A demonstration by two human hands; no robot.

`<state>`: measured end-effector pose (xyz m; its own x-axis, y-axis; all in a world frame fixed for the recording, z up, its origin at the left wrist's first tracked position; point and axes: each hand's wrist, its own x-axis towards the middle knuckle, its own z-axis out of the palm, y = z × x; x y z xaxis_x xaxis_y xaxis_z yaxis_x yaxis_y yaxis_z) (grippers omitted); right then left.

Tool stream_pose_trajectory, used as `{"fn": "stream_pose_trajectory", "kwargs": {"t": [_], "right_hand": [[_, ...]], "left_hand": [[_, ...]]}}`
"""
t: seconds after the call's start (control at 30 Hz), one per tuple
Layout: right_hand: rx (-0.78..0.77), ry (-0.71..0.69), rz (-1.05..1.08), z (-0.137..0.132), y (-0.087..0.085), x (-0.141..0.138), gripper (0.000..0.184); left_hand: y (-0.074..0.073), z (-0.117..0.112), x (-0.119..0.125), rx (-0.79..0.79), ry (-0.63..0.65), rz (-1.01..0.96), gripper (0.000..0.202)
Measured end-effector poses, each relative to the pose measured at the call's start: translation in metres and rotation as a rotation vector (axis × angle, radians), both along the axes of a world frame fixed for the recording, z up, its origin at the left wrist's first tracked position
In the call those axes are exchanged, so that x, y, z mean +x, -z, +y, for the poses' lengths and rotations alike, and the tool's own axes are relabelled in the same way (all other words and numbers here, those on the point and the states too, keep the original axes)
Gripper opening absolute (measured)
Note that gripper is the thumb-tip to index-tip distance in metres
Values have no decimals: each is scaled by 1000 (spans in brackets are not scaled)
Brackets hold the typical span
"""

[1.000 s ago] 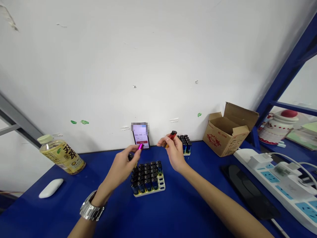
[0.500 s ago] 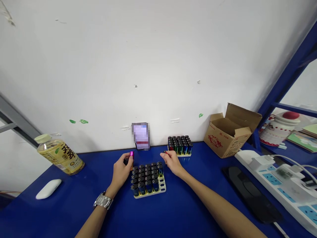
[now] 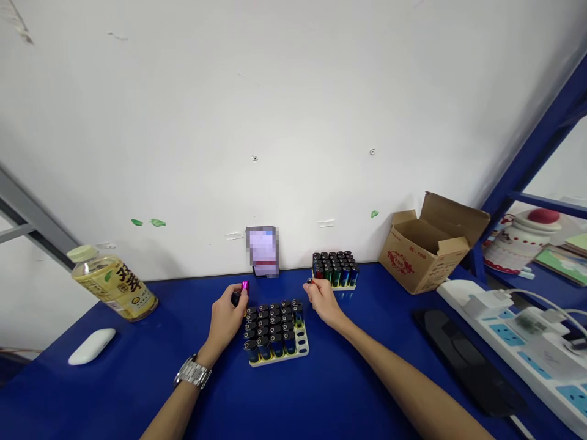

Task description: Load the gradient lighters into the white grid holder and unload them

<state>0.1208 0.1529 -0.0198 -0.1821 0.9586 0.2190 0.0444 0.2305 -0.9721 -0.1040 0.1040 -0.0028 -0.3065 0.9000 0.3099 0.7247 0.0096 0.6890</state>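
Note:
My left hand [image 3: 229, 315] is closed around lighters beside the near tray's back left corner. A shiny magenta lighter end [image 3: 246, 286] and a black end show between its fingers. The near white tray [image 3: 301, 352] holds rows of dark blue lighters [image 3: 275, 330] with black tops, and a few oval holes at its right side are bare. My right hand [image 3: 323, 300] is pinched to the right of this tray, in front of the far tray. A small dark tip [image 3: 310, 281] shows at its fingertips, apparently a lighter mostly hidden by the hand.
A second tray of upright coloured lighters [image 3: 335, 269] stands near the wall. A phone [image 3: 263, 250] leans there. An open cardboard box [image 3: 413, 256], power strip [image 3: 509, 336] and dark phone [image 3: 468, 360] lie right; a bottle [image 3: 114, 284] and white case [image 3: 92, 346] left.
The view has shifted slightly. Both hands stay in nearly the same places by the near tray; the tip in my right hand now looks darker.

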Motion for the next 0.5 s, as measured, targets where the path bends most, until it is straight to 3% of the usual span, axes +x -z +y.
{"fn": "stream_pose_trajectory", "kwargs": {"t": [0.23, 0.4, 0.5], "right_hand": [[-77, -230, 171, -9, -14, 5, 48], [1, -224, 101, -25, -20, 17, 39], [95, -138, -31, -30, -21, 27, 31]], "left_hand": [[-1, -2, 1, 2, 15, 27, 38], [-1, -2, 1, 3, 22, 37, 37], [-1, -2, 1, 2, 23, 41, 37]]}}
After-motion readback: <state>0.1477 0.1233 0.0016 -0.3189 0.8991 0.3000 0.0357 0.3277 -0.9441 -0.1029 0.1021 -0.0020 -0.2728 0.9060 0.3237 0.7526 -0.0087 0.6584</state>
